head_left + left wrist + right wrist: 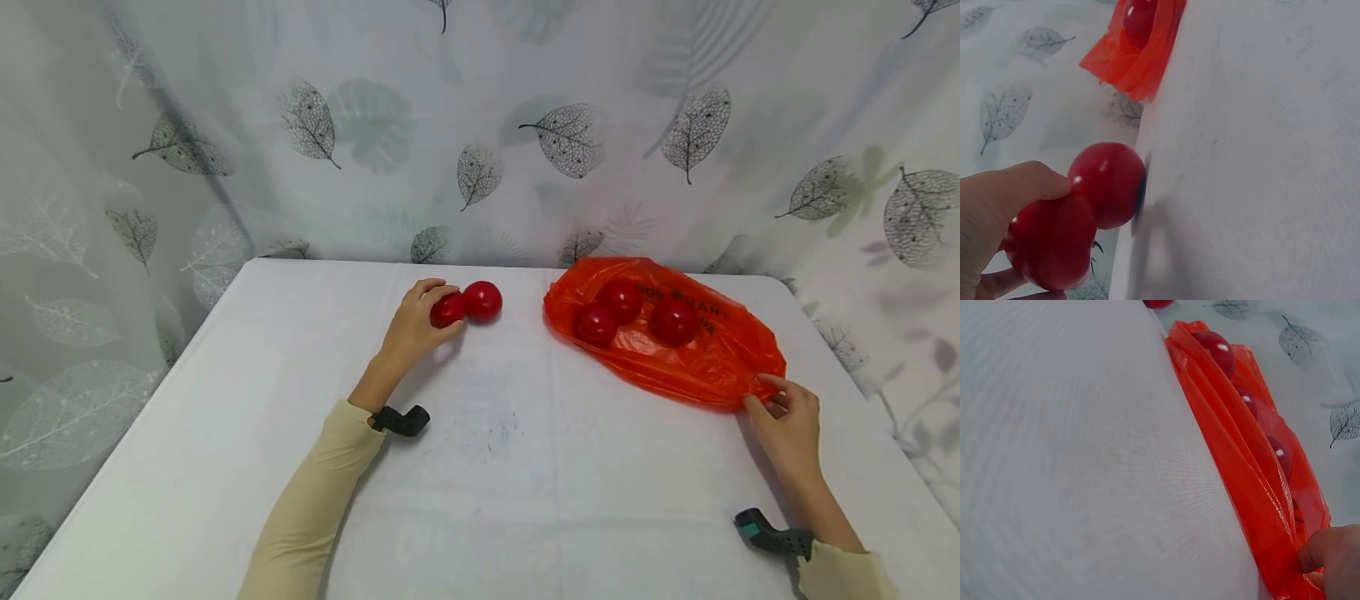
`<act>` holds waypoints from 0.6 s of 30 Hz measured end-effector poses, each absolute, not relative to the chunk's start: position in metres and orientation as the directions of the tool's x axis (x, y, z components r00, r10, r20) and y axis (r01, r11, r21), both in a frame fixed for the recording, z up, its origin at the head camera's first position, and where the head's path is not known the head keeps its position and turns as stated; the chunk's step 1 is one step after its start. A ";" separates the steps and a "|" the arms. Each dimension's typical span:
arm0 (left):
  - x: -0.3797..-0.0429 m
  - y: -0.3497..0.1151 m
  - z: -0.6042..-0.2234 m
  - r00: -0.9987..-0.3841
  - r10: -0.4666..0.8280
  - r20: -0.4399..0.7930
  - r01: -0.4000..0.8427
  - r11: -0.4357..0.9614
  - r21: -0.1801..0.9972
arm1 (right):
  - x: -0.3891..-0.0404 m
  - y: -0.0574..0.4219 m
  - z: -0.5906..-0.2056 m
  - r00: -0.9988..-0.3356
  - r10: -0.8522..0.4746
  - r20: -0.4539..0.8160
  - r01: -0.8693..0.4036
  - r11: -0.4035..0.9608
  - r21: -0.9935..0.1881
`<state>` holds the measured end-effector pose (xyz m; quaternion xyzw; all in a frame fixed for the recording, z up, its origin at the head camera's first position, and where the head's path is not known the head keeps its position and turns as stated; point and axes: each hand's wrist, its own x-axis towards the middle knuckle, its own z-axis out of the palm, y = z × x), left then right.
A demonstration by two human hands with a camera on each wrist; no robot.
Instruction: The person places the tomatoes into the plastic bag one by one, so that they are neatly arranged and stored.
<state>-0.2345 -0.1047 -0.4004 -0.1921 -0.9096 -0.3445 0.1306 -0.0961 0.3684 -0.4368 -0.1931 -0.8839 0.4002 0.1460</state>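
Beige sleeves (pixel 315 500) low in the head view, black wrist mounts on both arms. White table (pixel 480 483) under everything. Left hand (pixel 411 327) far-centre, fingers curled round a red tomato (pixel 447 310), gripping it; thumb visible over it in the left wrist view. Second loose tomato (pixel 482 301) sits on the table just right of it, touching the held one. Orange plastic bag (pixel 675 342) lies flat on the right side of the table, three tomatoes (pixel 621 298) showing through the film. Right hand (pixel 786 421) at the bag's near-right corner, fingertips pinching the edge of the plastic. Bag well apart from the two loose tomatoes. Leaf-print curtain (pixel 525 133) behind the table.
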 end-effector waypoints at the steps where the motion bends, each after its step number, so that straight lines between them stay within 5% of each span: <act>1: -0.234 -0.103 -0.399 -0.889 0.262 0.375 0.444 0.688 0.574 | -0.096 0.369 -0.437 -0.883 0.456 0.109 0.219 0.607 -0.764; 18: -0.233 -0.067 -0.377 -0.806 0.349 0.478 0.578 0.639 0.508 | -0.098 0.372 -0.439 -0.887 0.449 0.106 0.225 0.622 -0.750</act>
